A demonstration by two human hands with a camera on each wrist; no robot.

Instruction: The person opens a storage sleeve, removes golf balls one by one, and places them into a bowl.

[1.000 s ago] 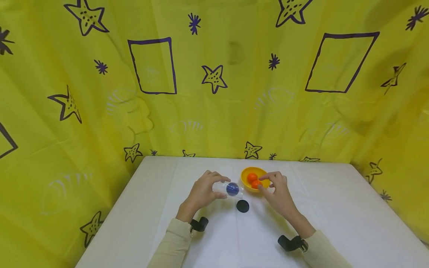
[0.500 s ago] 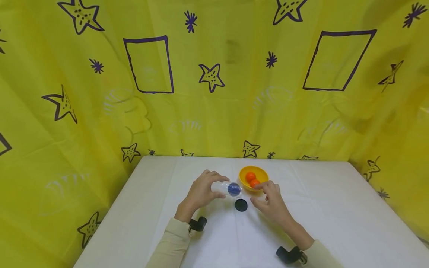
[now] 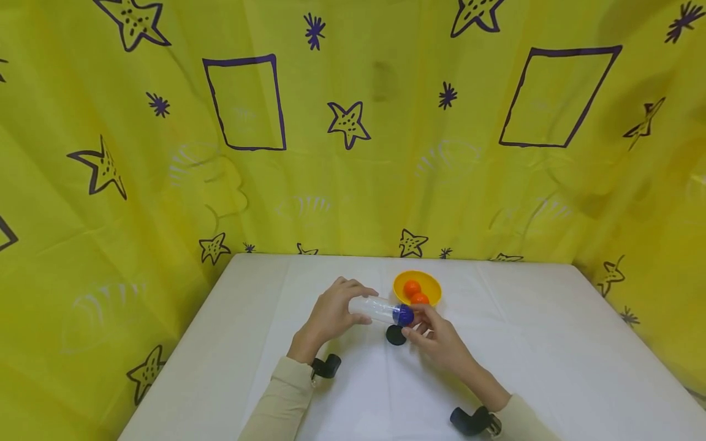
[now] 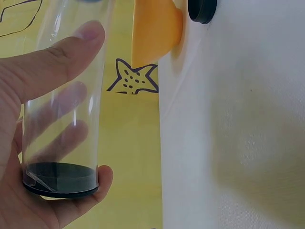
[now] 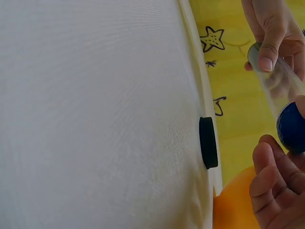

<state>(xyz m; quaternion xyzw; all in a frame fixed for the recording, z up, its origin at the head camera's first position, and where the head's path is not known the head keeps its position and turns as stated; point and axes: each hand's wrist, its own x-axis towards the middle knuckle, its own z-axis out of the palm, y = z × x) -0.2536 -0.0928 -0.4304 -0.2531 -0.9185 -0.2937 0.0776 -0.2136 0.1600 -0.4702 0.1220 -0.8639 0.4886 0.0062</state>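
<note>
My left hand [image 3: 331, 313] grips a clear plastic tube [image 3: 375, 308] lying sideways above the table, its open end toward the right. In the left wrist view the thumb and fingers wrap the tube, and a black end cap [image 4: 62, 183] closes its near end. A blue ball [image 3: 403, 315] with a textured surface sits at the open mouth, partly out. My right hand [image 3: 444, 344] pinches this ball between thumb and fingertips; the right wrist view shows the blue ball [image 5: 289, 126] between them. A loose black lid [image 3: 395, 335] lies on the table just below the tube's mouth.
A yellow bowl [image 3: 432, 286] holding two orange balls [image 3: 412, 288] stands just behind the right hand. White cloth covers the table [image 3: 309, 392], and a yellow patterned curtain [image 3: 386, 202] hangs along its back and sides.
My right hand has come away from the bowl, down and left to the tube's mouth. The blue ball has slid rightward from inside the tube to its open end. The left hand stays nearly still.
</note>
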